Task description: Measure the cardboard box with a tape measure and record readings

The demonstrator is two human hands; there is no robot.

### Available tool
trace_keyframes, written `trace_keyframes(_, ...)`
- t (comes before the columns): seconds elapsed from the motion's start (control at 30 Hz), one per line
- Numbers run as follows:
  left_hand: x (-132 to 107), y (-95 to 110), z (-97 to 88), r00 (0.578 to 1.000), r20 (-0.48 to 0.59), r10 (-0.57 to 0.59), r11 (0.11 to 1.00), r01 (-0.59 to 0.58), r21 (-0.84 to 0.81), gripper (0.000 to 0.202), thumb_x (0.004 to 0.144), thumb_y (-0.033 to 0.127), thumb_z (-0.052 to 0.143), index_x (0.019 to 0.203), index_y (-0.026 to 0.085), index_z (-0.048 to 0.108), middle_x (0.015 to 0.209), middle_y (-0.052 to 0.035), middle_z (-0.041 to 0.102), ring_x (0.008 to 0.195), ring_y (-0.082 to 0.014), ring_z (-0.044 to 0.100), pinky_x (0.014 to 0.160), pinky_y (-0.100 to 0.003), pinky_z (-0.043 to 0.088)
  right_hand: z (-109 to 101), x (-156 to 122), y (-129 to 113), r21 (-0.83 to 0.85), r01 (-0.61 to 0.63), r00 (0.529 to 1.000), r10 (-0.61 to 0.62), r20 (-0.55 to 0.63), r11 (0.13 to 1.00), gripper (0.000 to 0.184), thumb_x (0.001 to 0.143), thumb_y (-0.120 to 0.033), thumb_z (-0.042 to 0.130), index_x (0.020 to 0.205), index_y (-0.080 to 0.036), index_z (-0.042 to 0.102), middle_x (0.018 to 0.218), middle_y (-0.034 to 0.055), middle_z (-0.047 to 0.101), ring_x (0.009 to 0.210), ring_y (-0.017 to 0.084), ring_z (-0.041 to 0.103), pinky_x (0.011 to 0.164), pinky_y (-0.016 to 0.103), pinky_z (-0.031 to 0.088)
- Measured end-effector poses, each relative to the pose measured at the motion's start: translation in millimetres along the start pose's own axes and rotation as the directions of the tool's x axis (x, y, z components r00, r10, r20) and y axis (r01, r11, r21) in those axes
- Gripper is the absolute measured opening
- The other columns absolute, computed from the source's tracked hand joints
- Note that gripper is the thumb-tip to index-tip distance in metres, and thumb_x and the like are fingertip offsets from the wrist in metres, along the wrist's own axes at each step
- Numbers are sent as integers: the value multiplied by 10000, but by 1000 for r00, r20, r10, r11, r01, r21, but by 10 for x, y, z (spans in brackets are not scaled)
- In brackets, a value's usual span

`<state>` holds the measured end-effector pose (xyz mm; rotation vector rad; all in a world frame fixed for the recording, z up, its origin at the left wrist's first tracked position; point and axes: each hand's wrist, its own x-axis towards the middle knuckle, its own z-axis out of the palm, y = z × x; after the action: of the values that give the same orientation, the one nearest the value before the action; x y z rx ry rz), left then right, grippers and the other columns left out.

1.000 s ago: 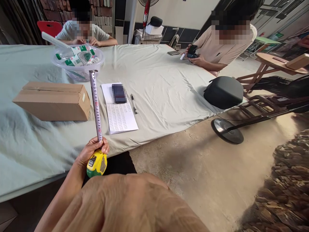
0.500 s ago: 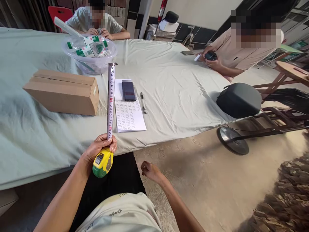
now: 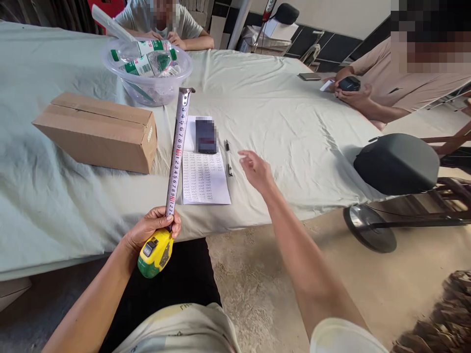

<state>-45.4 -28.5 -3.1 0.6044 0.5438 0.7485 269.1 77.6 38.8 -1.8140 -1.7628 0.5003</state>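
My left hand (image 3: 156, 226) pinches the extended blade of a tape measure (image 3: 156, 253) between thumb and fingers, just above its yellow and green case. The silver blade points away from me over the table, its hooked end near the plastic basin. Over the cloth, my right hand (image 3: 256, 169) is empty with its fingers apart, to the right of a pen (image 3: 228, 159). Left of the pen lies a sheet of paper (image 3: 206, 184) with rows of handwriting, and a dark, partly blurred phone-like object (image 3: 206, 137) rests on its upper part.
A closed cardboard box (image 3: 99, 132) sits left of the tape. Behind it stands a clear basin (image 3: 147, 93) of plastic bottles. A black rounded object (image 3: 397, 164) is at the table's right edge. Two people sit across the table; one holds a dark object (image 3: 349, 84).
My right hand has risen from beside the table edge to above the cloth near the pen, its fingers opening. The left hand still grips the tape measure, its blade now slightly tilted.
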Motion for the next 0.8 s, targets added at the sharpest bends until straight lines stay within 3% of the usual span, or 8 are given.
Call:
trace_keyframes(0.13, 16, 8, 9, 1000, -3, -7, 1000, 7, -11, 136, 797, 264, 690, 776, 129, 690, 633, -37, 588, 585, -150, 560, 589, -275, 400, 319, 695, 29, -285, -136, 990, 143, 4, 949, 459, 864, -355, 512, 1291, -185, 510, 1044, 146, 667, 1049, 316, 594, 909, 467, 447)
trace_keyframes(0.27, 35, 32, 36, 1000, -9, -17, 1000, 17, -7, 161, 795, 275, 693, 741, 124, 692, 616, -37, 569, 578, -152, 554, 576, -276, 392, 443, 792, 57, -340, -170, 980, 195, 42, 925, 478, 824, -292, 544, 1289, -190, 497, 1021, 149, 663, 977, 315, 612, 845, 438, 465)
trace_keyframes(0.37, 40, 42, 52, 1000, -15, -12, 1000, 12, -7, 151, 784, 272, 703, 747, 126, 696, 674, -36, 570, 583, -144, 563, 582, -273, 399, 338, 607, 150, -174, -165, 984, 173, 36, 971, 424, 811, -238, 513, 1234, -212, 525, 736, 44, 633, 774, 251, 616, 746, 385, 473)
trace_keyframes(0.43, 37, 42, 56, 1000, -26, -6, 1000, 6, -7, 141, 773, 271, 710, 758, 131, 702, 784, -50, 595, 596, -140, 584, 581, -269, 409, 227, 387, 231, 122, -178, 984, 174, 39, 977, 325, 799, -260, 511, 1117, -227, 575, 632, -14, 558, 619, 184, 567, 645, 327, 462)
trace_keyframes(0.47, 34, 41, 56, 999, -34, -10, 1000, 10, -8, 136, 770, 269, 711, 763, 134, 706, 848, -60, 607, 604, -140, 595, 580, -267, 415, 179, 252, 266, 320, -191, 981, 186, 46, 928, 260, 791, -278, 511, 1033, -229, 592, 621, -26, 531, 569, 155, 535, 593, 299, 446)
trace_keyframes(0.53, 24, 41, 53, 998, -48, -29, 1000, 28, -13, 119, 769, 260, 708, 769, 141, 711, 962, -77, 621, 618, -140, 613, 586, -267, 431, 121, -56, 309, 651, -177, 983, 163, 82, 738, 193, 785, -323, 535, 944, -231, 593, 679, -19, 540, 568, 127, 519, 561, 275, 434)
trace_keyframes(0.63, 18, 64, 75, 998, -47, -36, 999, 36, -5, 121, 772, 262, 702, 762, 141, 712, 1032, -101, 646, 600, -144, 624, 575, -272, 443, 165, -518, 284, 858, -149, 987, 133, 95, 492, 197, 777, -379, 567, 933, -262, 591, 726, -13, 550, 593, 127, 527, 551, 283, 443)
trace_keyframes(0.8, 112, 138, 291, 1000, -14, -21, 999, 20, -49, 132, 794, 276, 678, 759, 150, 698, 1185, -124, 644, 577, -151, 636, 549, -271, 428, 441, -925, 75, 904, -54, 994, 106, 10, 425, 263, 731, -373, 698, 928, -296, 542, 693, -45, 523, 625, 133, 547, 603, 293, 481)
